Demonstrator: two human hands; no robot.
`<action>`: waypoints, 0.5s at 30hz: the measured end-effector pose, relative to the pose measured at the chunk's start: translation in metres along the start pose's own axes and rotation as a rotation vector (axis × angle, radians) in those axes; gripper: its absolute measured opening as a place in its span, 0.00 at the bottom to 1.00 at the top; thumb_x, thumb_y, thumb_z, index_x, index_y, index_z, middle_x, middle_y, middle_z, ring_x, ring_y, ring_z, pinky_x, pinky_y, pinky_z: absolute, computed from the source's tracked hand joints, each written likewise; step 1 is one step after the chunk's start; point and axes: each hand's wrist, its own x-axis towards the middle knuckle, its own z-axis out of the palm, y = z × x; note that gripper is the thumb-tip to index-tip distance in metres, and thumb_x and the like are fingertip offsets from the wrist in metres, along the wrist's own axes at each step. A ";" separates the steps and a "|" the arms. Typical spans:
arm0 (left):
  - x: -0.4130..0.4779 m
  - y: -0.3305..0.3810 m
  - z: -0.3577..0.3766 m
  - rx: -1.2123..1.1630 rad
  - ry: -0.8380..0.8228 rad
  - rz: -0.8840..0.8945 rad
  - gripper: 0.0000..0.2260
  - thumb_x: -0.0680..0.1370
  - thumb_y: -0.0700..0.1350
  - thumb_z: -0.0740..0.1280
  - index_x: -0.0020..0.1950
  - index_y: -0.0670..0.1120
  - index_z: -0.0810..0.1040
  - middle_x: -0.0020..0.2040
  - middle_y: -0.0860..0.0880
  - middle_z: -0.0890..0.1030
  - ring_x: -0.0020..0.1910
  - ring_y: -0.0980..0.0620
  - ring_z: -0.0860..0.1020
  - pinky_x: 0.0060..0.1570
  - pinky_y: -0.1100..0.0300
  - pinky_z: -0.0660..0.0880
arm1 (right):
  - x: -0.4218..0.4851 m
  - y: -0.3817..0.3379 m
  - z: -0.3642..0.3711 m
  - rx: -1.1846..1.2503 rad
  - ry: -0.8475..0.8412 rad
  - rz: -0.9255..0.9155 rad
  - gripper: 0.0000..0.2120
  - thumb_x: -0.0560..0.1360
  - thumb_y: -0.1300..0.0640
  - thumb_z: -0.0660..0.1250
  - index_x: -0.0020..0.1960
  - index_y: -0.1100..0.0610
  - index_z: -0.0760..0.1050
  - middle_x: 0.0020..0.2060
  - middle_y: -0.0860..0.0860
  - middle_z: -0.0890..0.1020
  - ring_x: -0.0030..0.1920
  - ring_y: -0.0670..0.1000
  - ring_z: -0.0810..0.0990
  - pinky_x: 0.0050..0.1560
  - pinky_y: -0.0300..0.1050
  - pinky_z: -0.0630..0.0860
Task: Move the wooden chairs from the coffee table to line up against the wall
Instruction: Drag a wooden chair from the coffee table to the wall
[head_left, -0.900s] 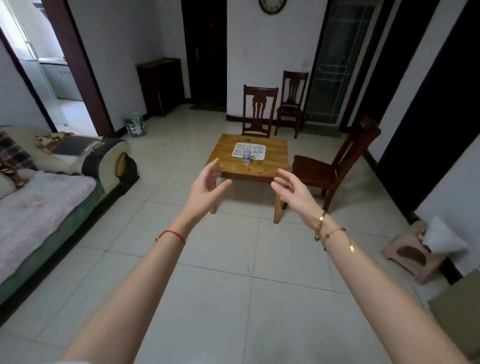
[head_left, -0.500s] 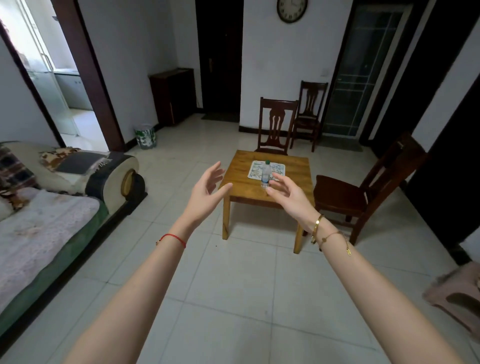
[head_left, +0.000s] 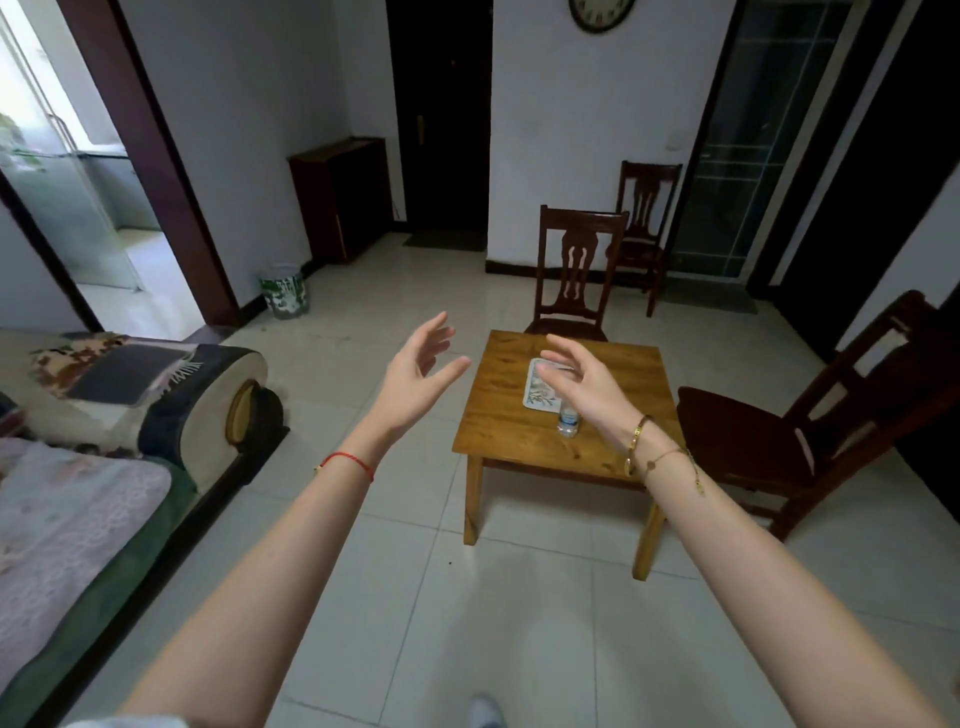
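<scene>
A low wooden coffee table (head_left: 498, 436) stands ahead of me on the tiled floor. One dark wooden chair (head_left: 576, 270) sits at its far side, facing the table. A second dark chair (head_left: 810, 431) stands at the table's right side. A third chair (head_left: 644, 223) is against the white back wall. My left hand (head_left: 415, 374) and my right hand (head_left: 587, 384) are both raised in front of me, fingers relaxed and spread, holding nothing. The right hand hovers over the table top.
A patterned mat (head_left: 540, 387) and a small water bottle (head_left: 569, 423) lie on the table. A sofa (head_left: 104, 447) fills the left side. A waste bin (head_left: 284, 291) and dark cabinet (head_left: 343, 192) stand by the left wall. Doorways open at left and back.
I have moved forward, so the table and chairs appear larger and closer. Both hands stay raised and empty; the right hand now overlaps the table top.
</scene>
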 end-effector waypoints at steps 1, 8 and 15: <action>0.013 -0.008 -0.001 -0.002 -0.002 0.000 0.29 0.79 0.46 0.70 0.78 0.48 0.63 0.72 0.47 0.73 0.71 0.50 0.71 0.73 0.51 0.66 | 0.014 0.004 0.001 -0.007 -0.006 -0.003 0.29 0.78 0.50 0.67 0.76 0.51 0.62 0.71 0.52 0.72 0.66 0.48 0.73 0.61 0.42 0.75; 0.171 -0.082 -0.027 -0.005 -0.023 -0.006 0.29 0.78 0.47 0.71 0.78 0.49 0.64 0.71 0.48 0.73 0.70 0.53 0.71 0.73 0.53 0.66 | 0.188 0.022 0.028 -0.003 -0.045 0.005 0.30 0.78 0.50 0.67 0.76 0.52 0.62 0.70 0.51 0.72 0.65 0.48 0.73 0.56 0.36 0.73; 0.322 -0.146 -0.065 -0.034 -0.034 -0.004 0.29 0.78 0.46 0.71 0.78 0.48 0.64 0.71 0.48 0.74 0.70 0.54 0.71 0.72 0.57 0.65 | 0.350 0.025 0.060 -0.022 -0.056 0.038 0.30 0.78 0.50 0.67 0.76 0.53 0.62 0.70 0.52 0.72 0.67 0.49 0.72 0.62 0.39 0.72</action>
